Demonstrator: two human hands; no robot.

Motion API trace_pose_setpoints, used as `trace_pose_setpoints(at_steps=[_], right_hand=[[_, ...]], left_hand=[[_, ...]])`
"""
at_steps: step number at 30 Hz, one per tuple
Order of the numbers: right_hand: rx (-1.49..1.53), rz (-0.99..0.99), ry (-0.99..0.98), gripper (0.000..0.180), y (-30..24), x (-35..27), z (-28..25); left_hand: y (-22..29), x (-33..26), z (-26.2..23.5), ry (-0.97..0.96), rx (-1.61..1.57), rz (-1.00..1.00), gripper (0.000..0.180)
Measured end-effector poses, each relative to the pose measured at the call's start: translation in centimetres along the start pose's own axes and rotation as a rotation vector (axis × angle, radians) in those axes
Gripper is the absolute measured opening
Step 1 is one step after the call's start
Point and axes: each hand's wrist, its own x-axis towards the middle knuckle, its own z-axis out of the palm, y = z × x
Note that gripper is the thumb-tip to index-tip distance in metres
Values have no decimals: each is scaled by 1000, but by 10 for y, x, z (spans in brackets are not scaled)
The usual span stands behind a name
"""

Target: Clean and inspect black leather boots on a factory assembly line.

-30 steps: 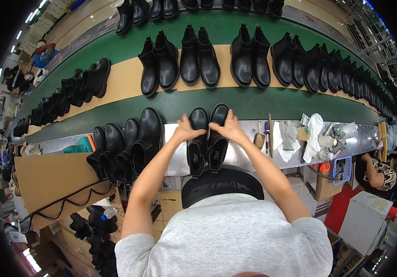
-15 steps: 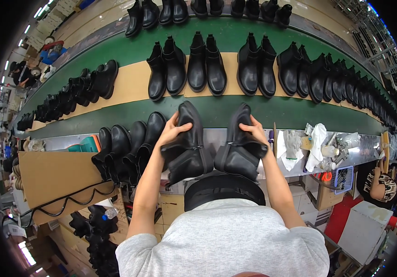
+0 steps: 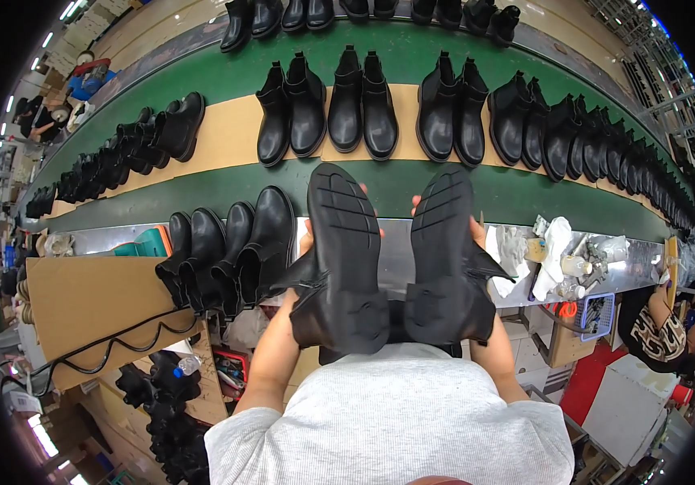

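Two black ankle boots are held up side by side in front of my body, soles facing me and toes pointing away. My left hand (image 3: pixel 305 239) grips the left boot (image 3: pixel 346 242) from behind; only some fingers show at its edges. Around the right boot (image 3: pixel 443 250), my right hand (image 3: pixel 477 231) is closed in the same way, mostly hidden behind it. Both soles are black with cross grooves and separate heel blocks. The boots' shafts spread outward over my forearms, and the heels are close to my waist.
Pairs of black boots (image 3: pixel 363 105) stand on cardboard along the green conveyor belt (image 3: pixel 380 186). Several more boots (image 3: pixel 230 242) lean at my left beside a cardboard sheet (image 3: pixel 97 307). On the right of the metal ledge are white cloths (image 3: pixel 556 246) and bottles. A co-worker (image 3: pixel 661 327) sits far right.
Both boots have turned so their soles now face me, where before their sides showed. My hands have gone from gripping the toe parts in plain sight to mostly hidden behind the boots.
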Motion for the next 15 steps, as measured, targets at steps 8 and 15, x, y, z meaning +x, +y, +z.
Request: trace_pose_setpoints(at_steps=[8, 15], right_hand=[[-525, 172, 507, 56, 23, -7, -86], [-79, 298, 320, 44, 32, -33, -79]], left_hand=[[3, -17, -73, 342, -35, -640, 64], [-5, -23, -67, 429, 403, -482, 55]])
